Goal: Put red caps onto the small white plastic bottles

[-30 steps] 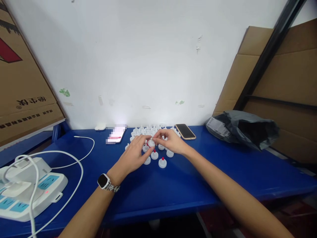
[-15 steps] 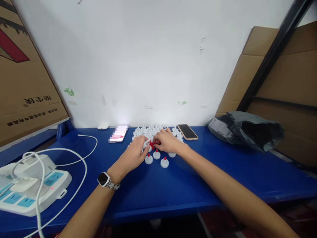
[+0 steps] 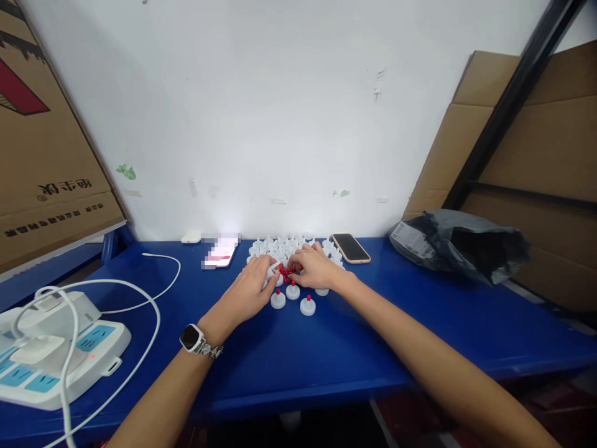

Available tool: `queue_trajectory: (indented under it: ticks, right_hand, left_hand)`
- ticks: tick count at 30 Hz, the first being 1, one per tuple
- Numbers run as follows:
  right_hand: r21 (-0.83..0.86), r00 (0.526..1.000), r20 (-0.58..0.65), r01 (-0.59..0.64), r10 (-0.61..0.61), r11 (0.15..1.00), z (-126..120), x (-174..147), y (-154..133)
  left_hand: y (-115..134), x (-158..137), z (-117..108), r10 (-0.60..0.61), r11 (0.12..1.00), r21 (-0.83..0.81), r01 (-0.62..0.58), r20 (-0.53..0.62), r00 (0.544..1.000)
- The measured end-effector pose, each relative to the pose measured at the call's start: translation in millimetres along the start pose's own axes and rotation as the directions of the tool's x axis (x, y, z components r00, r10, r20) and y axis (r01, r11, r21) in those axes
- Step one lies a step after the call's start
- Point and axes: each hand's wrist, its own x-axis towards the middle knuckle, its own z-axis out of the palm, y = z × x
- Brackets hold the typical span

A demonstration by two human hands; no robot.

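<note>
My left hand (image 3: 252,286) is closed around a white nozzle cap (image 3: 272,270), whose spout points up to the right between thumb and fingers. Beside it lies a small pile of red tip caps (image 3: 284,274). Curled fingers of my right hand (image 3: 314,266) dip into that pile from the right; what they pinch is hidden. In front of the hands, white nozzle caps with red tips, such as this one (image 3: 308,306), stand upright on the blue table (image 3: 298,354). Behind the hands are many bare white nozzle caps (image 3: 280,244), partly covered by my fingers.
A lit phone (image 3: 221,251) and a white case (image 3: 191,237) lie at the back left, a dark phone (image 3: 351,248) right of the caps. A grey plastic bag (image 3: 459,246) sits at right. The power strip (image 3: 69,361) and its white cable (image 3: 156,317) occupy the left.
The view has shifted slightly, moving everything a little to the left. My right fingers have shifted slightly within the red pile; my left hand still holds the white nozzle cap.
</note>
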Motion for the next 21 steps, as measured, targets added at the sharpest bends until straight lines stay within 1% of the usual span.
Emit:
queue_trajectory:
  ticks: [2, 6, 10, 16, 21]
  right_hand:
    - [-0.007, 1.0, 0.026, -0.004, 0.004, 1.0, -1.2, -1.3, 0.4]
    - [-0.003, 1.0, 0.018, -0.022, 0.022, 1.0, -8.9, -9.8, 1.3]
    - [-0.052, 0.998, 0.056, -0.029, 0.032, 0.998, -14.7, -20.4, 0.5]
    - [-0.048, 0.996, 0.084, -0.005, 0.009, 0.999, -9.2, -17.8, -0.2]
    - [-0.049, 0.999, 0.052, 0.012, -0.01, 0.999, -1.9, -11.4, 1.3]
  left_hand:
    - [-0.2, 0.2, 0.4, -0.008, 1.0, -0.004, 0.008, 0.003, 1.0]
    - [-0.7, 0.4, 1.5, -0.002, 1.0, -0.012, 0.002, -0.008, 1.0]
    - [-1.1, 0.2, 3.1, 0.016, 1.0, -0.014, -0.016, -0.01, 1.0]
    - [-0.2, 0.3, 4.4, 0.038, 0.999, -0.025, -0.038, -0.025, 0.999]
    - [2.9, 1.2, 4.5, 0.042, 0.999, -0.017, -0.043, -0.013, 0.999]
